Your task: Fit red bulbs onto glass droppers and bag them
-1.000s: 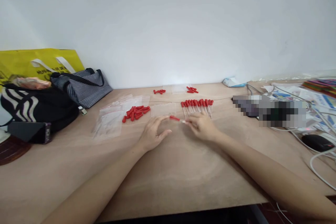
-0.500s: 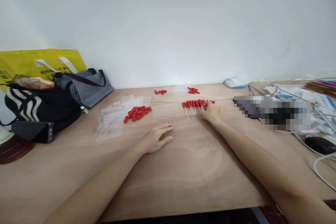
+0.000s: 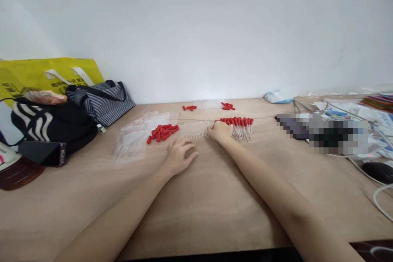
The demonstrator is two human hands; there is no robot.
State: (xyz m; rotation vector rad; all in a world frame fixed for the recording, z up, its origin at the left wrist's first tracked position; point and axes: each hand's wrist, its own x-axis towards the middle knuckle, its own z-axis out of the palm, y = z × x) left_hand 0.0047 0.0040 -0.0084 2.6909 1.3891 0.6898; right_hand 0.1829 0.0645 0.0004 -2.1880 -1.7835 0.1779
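My left hand [image 3: 180,155] hovers low over the wooden table with fingers curved and apart, holding nothing. Just beyond its fingertips lies a heap of red rubber bulbs [image 3: 164,132]. A row of thin clear glass tubes [image 3: 193,129] lies side by side between my hands. My right hand [image 3: 221,132] is closed at the right end of that row, its fingertips pressed together; what they grip is hidden. Right behind this hand are several glass droppers [image 3: 242,127] in a row, red bulbs at the far end and clear tips towards me.
Clear zip bags [image 3: 130,141] lie left of the bulbs. More red bulbs [image 3: 228,106] and tubes are near the wall. Bags [image 3: 106,102] and a dark phone [image 3: 43,152] stand at left. A tissue pack [image 3: 278,97], papers, cables and a black mouse [image 3: 378,172] are at right.
My right hand has moved left from the red-bulbed droppers to the end of the loose tubes. My left hand has shifted slightly left towards the bulb heap, fingers more curled. The view has turned slightly.
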